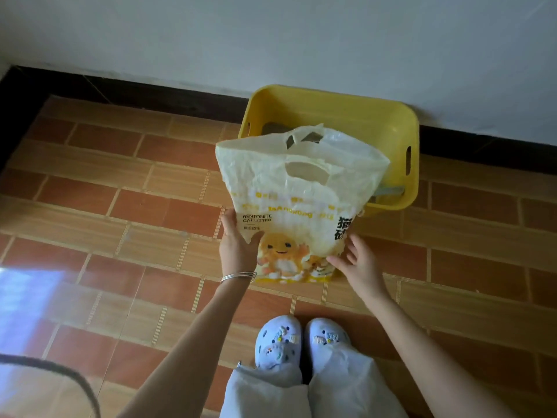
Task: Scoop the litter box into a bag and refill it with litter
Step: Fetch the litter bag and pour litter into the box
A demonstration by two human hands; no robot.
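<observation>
A pale yellow bag of bentonite cat litter (297, 206) stands upright on the tiled floor, its open top with cut-out handles leaning toward the yellow litter box (401, 128). The box sits against the white wall, partly hidden behind the bag, with dark material showing inside. My left hand (238, 242) grips the bag's lower left edge, thumb on the printed front. My right hand (358, 260) touches the bag's lower right corner with spread, straight fingers. No scoop is clearly visible.
Brown and orange brick-pattern tiles (120, 206) cover the floor, with a dark skirting strip (150, 95) along the wall. My feet in light blue clogs (301, 342) stand just behind the bag. A curved grey rim (75, 378) shows at the bottom left.
</observation>
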